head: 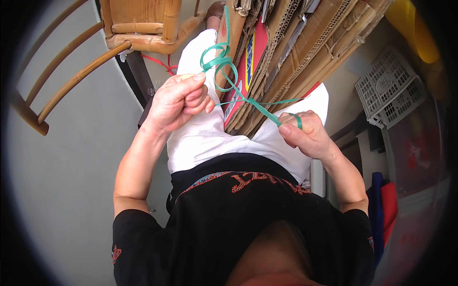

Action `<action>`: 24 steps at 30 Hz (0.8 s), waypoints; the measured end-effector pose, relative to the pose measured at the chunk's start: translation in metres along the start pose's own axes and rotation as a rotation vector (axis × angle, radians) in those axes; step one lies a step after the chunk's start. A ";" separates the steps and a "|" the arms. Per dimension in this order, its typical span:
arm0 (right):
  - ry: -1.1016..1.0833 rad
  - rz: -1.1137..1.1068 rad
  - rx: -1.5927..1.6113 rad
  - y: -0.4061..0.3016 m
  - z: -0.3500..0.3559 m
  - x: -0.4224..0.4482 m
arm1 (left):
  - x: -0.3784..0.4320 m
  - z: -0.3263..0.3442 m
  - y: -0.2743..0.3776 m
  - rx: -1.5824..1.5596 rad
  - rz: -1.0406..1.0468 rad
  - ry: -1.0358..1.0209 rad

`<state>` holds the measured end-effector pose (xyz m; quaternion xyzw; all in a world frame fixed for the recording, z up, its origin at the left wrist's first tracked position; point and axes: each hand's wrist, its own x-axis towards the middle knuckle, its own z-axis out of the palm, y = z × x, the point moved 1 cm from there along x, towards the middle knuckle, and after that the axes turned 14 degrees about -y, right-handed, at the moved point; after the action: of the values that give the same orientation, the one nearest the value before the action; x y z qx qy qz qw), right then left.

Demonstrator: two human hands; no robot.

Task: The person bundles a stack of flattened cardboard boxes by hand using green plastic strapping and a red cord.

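A thick stack of flattened cardboard boxes (286,68) stands on edge between my knees. Green plastic strapping (263,111) runs around it and crosses itself over the near side. My left hand (182,98) is closed on one length of the strap, and loose coils of it curl up above the thumb. In my right hand (304,132) the other length is gripped between thumb and fingers, with a turn wrapped around a finger. Between the hands the strap looks taut near the crossing. The far side of the stack is cut off by the top edge.
At the upper left stands a bamboo chair (137,28) with curved rails. A white plastic basket (390,85) is at the right, below a yellow object (415,32). Red cord (166,64) lies beside my left knee. Red and blue items (388,207) are at the lower right.
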<state>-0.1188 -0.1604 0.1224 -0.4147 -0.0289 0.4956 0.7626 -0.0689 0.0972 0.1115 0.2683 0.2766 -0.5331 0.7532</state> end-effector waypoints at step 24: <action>0.369 -0.184 0.585 0.046 0.020 0.012 | 0.106 -0.058 -0.016 0.587 0.275 1.317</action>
<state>-0.1555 -0.1318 0.1005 -0.2568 0.2152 0.3289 0.8829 -0.0619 0.0639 -0.0058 0.7560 0.4815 -0.2143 0.3881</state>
